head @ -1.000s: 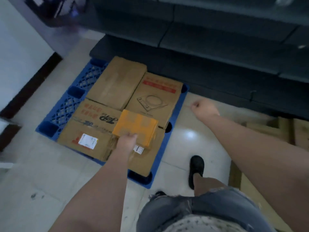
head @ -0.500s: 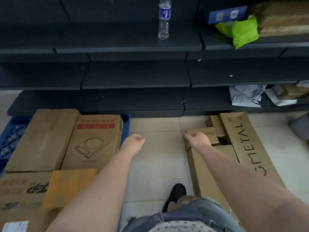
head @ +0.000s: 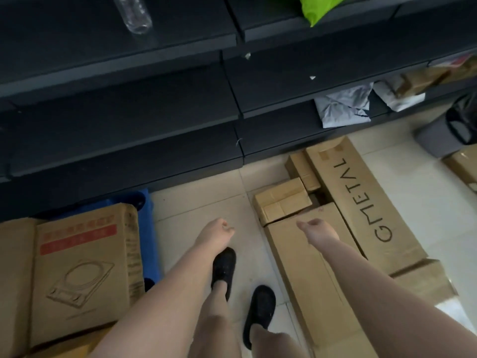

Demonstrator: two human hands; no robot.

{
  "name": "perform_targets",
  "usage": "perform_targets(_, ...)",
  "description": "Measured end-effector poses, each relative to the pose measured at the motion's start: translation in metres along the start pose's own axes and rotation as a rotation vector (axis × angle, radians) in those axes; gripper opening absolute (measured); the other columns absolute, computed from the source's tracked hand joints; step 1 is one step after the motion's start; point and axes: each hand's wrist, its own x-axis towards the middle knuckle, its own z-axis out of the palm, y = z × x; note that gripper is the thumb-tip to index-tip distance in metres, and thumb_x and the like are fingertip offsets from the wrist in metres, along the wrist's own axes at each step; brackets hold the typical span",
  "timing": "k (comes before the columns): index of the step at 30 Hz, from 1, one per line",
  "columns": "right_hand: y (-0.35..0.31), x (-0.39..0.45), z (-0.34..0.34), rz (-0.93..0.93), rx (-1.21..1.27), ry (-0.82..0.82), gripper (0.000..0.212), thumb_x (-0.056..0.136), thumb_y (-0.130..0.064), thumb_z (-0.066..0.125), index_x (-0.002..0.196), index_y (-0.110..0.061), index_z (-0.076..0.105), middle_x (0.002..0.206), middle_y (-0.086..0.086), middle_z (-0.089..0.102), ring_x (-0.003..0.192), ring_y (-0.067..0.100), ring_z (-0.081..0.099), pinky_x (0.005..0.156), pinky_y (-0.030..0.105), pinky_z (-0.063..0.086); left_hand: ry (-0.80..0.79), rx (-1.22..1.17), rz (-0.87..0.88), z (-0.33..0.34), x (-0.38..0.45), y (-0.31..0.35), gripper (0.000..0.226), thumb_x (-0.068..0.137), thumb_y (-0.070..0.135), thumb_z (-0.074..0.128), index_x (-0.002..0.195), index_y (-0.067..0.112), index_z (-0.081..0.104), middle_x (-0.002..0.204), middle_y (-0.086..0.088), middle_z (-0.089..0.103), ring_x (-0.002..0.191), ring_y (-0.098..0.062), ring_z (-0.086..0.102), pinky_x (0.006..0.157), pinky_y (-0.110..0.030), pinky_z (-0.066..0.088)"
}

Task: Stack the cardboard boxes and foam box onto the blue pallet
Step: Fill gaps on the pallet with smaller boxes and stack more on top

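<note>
Both your hands hold nothing: left hand [head: 215, 232] fingers loosely curled above tile, right hand [head: 318, 231] loosely curled over the long plain carton [head: 307, 277]. That brown carton lies flat on the floor, long axis running from you toward the shelves. Blue pallet [head: 149, 236] sits left, bearing printed boxes.

Single head-worn wide-angle view, looking steeply down and forward from standing height, tiled floor [head: 196, 210] at centre, dark shelving [head: 129, 104] at 12 o'clock, the wearer's own shoes [head: 224, 270] at 6 o'clock
</note>
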Motion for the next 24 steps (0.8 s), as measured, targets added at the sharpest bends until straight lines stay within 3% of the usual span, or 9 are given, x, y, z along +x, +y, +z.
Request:
perform_targets(5, -0.005, 0.107, 0.034, 0.132, 0.109, -0.048, 0.058, 0.09, -0.044, 0.052, 0.135, -0.007, 0.043, 0.129, 0.016, 0.055, 0.118, 0.031, 0.052, 0.101, 0.043, 0.044, -0.098, 0.116, 0.026, 0.041, 0.115, 0.032, 0.048, 0.091, 0.033, 0.049, 0.136, 0.017, 0.042, 0.139, -0.007, 0.047, 0.124, -0.025, 0.048, 0.099, -0.034, 0.041)
perform_targets(7, -0.007, 0.156, 0.053, 0.154, 0.117, -0.049, 0.06, 0.09, -0.043, 0.052, 0.137, -0.008, 0.041, 0.134, 0.014, 0.052, 0.121, 0.031, 0.05, 0.101, 0.039, 0.043, -0.133, 0.174, 0.047, 0.063, 0.162, 0.04, 0.051, 0.091, 0.033, 0.048, 0.138, 0.018, 0.038, 0.142, -0.007, 0.044, 0.127, -0.025, 0.046, 0.101, -0.036, 0.041)
perform_targets(12, 0.007, 0.278, 0.104, 0.188, 0.078, -0.032, 0.065, 0.088, -0.043, 0.055, 0.139, -0.009, 0.035, 0.136, 0.011, 0.05, 0.119, 0.028, 0.052, 0.078, 0.029, 0.04, -0.167, 0.291, 0.087, 0.112, 0.276, 0.054, 0.053, 0.092, 0.031, 0.047, 0.141, 0.016, 0.033, 0.143, -0.009, 0.04, 0.128, -0.028, 0.043, 0.101, -0.039, 0.041)
perform_targets(17, 0.032, 0.38, 0.147, 0.292, 0.19, 0.019, 0.073, 0.087, -0.044, 0.058, 0.142, -0.005, 0.029, 0.136, 0.013, 0.048, 0.117, 0.03, 0.051, 0.073, 0.029, 0.039, -0.098, 0.331, 0.159, 0.161, 0.381, 0.072, 0.061, 0.09, 0.031, 0.052, 0.144, 0.019, 0.027, 0.148, -0.006, 0.034, 0.132, -0.027, 0.038, 0.101, -0.042, 0.04)
perform_targets(19, 0.039, 0.411, 0.161, 0.363, 0.262, 0.052, 0.069, 0.086, -0.043, 0.06, 0.135, -0.002, 0.035, 0.12, 0.013, 0.056, 0.098, 0.028, 0.057, 0.071, 0.031, 0.042, -0.101, 0.342, 0.195, 0.183, 0.416, 0.076, 0.066, 0.091, 0.03, 0.051, 0.148, 0.019, 0.019, 0.154, -0.004, 0.025, 0.137, -0.027, 0.031, 0.105, -0.044, 0.038)
perform_targets(21, 0.046, 0.435, 0.173, 0.443, 0.351, 0.077, 0.061, 0.084, -0.043, 0.062, 0.125, -0.001, 0.045, 0.086, 0.006, 0.054, 0.069, 0.019, 0.051, 0.065, 0.03, 0.043, -0.141, 0.326, 0.19, 0.203, 0.442, 0.074, 0.069, 0.092, 0.031, 0.05, 0.149, 0.021, 0.014, 0.156, -0.004, 0.021, 0.14, -0.027, 0.028, 0.108, -0.044, 0.035)
perform_targets(22, 0.049, 0.445, 0.178, 0.478, 0.399, 0.097, 0.057, 0.083, -0.043, 0.064, 0.12, -0.003, 0.049, 0.076, 0.003, 0.049, 0.062, 0.017, 0.047, 0.061, 0.03, 0.042, -0.166, 0.319, 0.18, 0.211, 0.451, 0.072, 0.069, 0.092, 0.032, 0.05, 0.149, 0.02, 0.014, 0.155, -0.005, 0.024, 0.139, -0.028, 0.029, 0.108, -0.043, 0.034)
perform_targets(24, 0.049, 0.456, 0.185, 0.509, 0.506, 0.126, 0.057, 0.079, -0.044, 0.068, 0.116, -0.005, 0.051, 0.076, 0.004, 0.051, 0.063, 0.017, 0.05, 0.056, 0.03, 0.043, -0.177, 0.339, 0.176, 0.221, 0.461, 0.063, 0.069, 0.092, 0.034, 0.051, 0.149, 0.019, 0.016, 0.153, -0.006, 0.027, 0.137, -0.029, 0.029, 0.106, -0.042, 0.034)
